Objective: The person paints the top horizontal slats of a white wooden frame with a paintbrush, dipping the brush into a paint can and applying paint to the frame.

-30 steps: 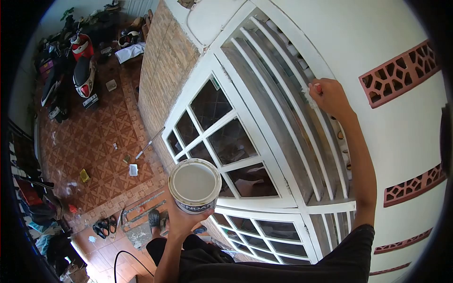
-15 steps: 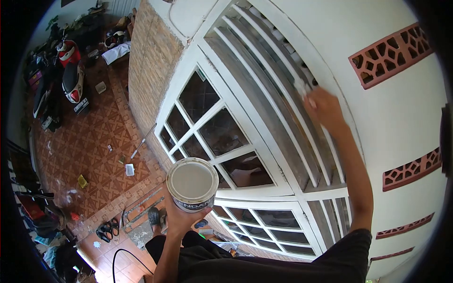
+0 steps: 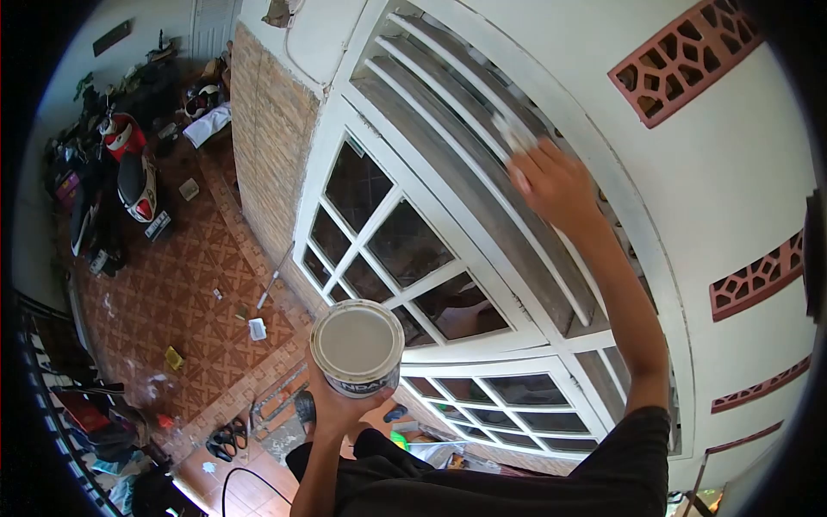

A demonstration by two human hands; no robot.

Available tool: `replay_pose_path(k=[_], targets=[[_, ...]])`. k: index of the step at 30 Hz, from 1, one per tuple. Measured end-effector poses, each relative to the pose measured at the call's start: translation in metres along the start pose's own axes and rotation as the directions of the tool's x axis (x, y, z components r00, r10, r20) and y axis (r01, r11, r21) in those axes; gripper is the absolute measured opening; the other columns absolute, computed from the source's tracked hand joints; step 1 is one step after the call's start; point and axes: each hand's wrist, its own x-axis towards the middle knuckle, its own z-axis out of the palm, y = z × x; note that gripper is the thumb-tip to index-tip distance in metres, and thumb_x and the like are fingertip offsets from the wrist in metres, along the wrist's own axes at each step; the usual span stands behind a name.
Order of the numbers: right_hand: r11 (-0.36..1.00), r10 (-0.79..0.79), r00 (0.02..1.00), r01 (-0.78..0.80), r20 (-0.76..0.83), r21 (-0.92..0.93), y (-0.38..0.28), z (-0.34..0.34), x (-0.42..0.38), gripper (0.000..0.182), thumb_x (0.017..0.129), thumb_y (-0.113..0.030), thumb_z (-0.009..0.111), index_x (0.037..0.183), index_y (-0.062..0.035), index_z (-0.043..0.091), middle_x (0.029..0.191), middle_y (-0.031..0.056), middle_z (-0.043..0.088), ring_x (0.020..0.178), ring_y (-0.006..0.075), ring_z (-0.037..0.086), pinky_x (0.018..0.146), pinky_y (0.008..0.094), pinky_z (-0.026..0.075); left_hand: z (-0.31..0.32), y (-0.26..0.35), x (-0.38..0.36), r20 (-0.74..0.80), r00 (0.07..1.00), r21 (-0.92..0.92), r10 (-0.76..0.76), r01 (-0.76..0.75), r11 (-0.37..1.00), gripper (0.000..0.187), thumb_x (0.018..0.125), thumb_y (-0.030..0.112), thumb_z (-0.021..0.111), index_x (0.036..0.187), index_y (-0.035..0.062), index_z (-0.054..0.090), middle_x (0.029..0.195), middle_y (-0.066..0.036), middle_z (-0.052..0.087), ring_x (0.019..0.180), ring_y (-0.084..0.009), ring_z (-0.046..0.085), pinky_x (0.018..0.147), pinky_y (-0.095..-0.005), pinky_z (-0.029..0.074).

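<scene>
A paint can [image 3: 363,384] with a pale grey, smooth surface inside its rim sits upright in my left hand [image 3: 343,412], whose fingers wrap round its lower side. Up at the louvred vent, my right hand [image 3: 556,188] is closed around a paintbrush [image 3: 514,133]. Its whitish bristles are blurred and lie against the white slats [image 3: 469,138]; most of the handle is hidden in my fist. Below the slats is a white-framed window [image 3: 405,237] with dark panes.
A second white-framed window [image 3: 508,405] lies lower down. Red perforated vent blocks [image 3: 685,60] line the white wall. On the tiled floor [image 3: 198,284] are a white tray [image 3: 258,328], a long-handled tool [image 3: 269,290] and sandals [image 3: 226,439]. Motorbikes [image 3: 135,177] stand at far left.
My right hand has moved left and slightly up along the slats with the paintbrush. The can stays in my left hand, while the view has shifted slightly.
</scene>
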Motion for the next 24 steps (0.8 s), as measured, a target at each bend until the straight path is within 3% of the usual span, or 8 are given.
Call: replay_pose_path(k=[3,5,7,10,17,19,24], targets=[[0.999,-0.032,0.992,0.032,-0.126,0.000,0.012,0.036,0.030,0.012,0.082,-0.008,0.072,0.082,-0.0092,0.060,0.073,0.0035,0.055,0.074,0.0189,0.059,0.055,0.0315,0.052,-0.006,0.000,-0.012,-0.030,0.999,0.032,-0.033,0.034,0.999,0.115,0.051,0.024,0.098,0.142,0.0015,0.030,0.132,-0.015,0.049,0.122,-0.0261,0.053,0.104,-0.0397,0.045],[1.000,-0.004,0.997,0.002,-0.071,-0.025,0.016,0.048,0.022,0.013,0.082,-0.010,0.072,0.080,-0.0095,0.059,0.074,0.0035,0.055,0.074,0.0185,0.060,0.055,0.0311,0.052,-0.012,0.004,-0.016,-0.027,0.998,0.105,-0.050,0.053,0.993,0.116,0.051,0.025,0.098,0.142,0.0011,0.030,0.133,-0.015,0.049,0.123,-0.0256,0.053,0.105,-0.0396,0.044],[0.996,0.037,0.999,-0.039,-0.025,-0.083,0.018,0.045,-0.005,0.013,0.080,-0.013,0.071,0.080,-0.0101,0.059,0.075,0.0030,0.057,0.076,0.0182,0.060,0.055,0.0307,0.053,-0.010,0.010,-0.017,-0.073,0.996,0.054,-0.048,0.052,0.997,0.111,0.050,0.025,0.098,0.139,0.0002,0.035,0.129,-0.014,0.053,0.119,-0.0246,0.057,0.103,-0.0384,0.046],[0.976,0.134,0.990,-0.125,0.036,-0.178,-0.004,0.009,-0.065,0.013,0.079,-0.017,0.071,0.080,-0.0112,0.059,0.077,0.0019,0.058,0.080,0.0179,0.061,0.056,0.0305,0.054,-0.002,0.026,-0.017,-0.147,0.987,-0.022,-0.059,0.056,0.998,0.104,0.050,0.025,0.097,0.134,-0.0011,0.042,0.123,-0.013,0.058,0.111,-0.0238,0.061,0.098,-0.0369,0.049],[0.848,0.470,0.863,-0.382,0.187,-0.368,-0.059,-0.121,-0.210,0.013,0.081,-0.011,0.074,0.084,-0.0079,0.062,0.074,0.0037,0.054,0.077,0.0190,0.060,0.053,0.0295,0.050,-0.003,0.025,-0.004,0.011,0.999,0.052,-0.053,0.053,0.997,0.107,0.052,0.030,0.098,0.136,-0.0021,0.040,0.125,-0.013,0.056,0.113,-0.0232,0.060,0.098,-0.0358,0.049],[0.826,0.523,0.838,-0.452,0.155,-0.338,-0.076,-0.142,-0.220,0.014,0.079,-0.007,0.075,0.087,-0.0051,0.064,0.074,0.0049,0.055,0.072,0.0202,0.059,0.052,0.0314,0.048,0.004,0.024,-0.004,0.000,1.000,0.088,0.001,-0.001,0.996,0.109,0.055,0.038,0.098,0.137,-0.0029,0.040,0.125,-0.013,0.056,0.112,-0.0225,0.060,0.096,-0.0339,0.051],[0.816,0.539,0.842,-0.517,0.019,-0.258,-0.096,-0.150,-0.209,0.020,0.077,-0.006,0.078,0.094,-0.0039,0.068,0.074,0.0032,0.054,0.070,0.0193,0.057,0.051,0.0314,0.047,0.010,0.018,-0.011,0.094,0.995,0.041,-0.025,0.022,0.999,0.110,0.057,0.033,0.098,0.140,-0.0025,0.036,0.129,-0.013,0.053,0.113,-0.0244,0.060,0.096,-0.0348,0.052]])
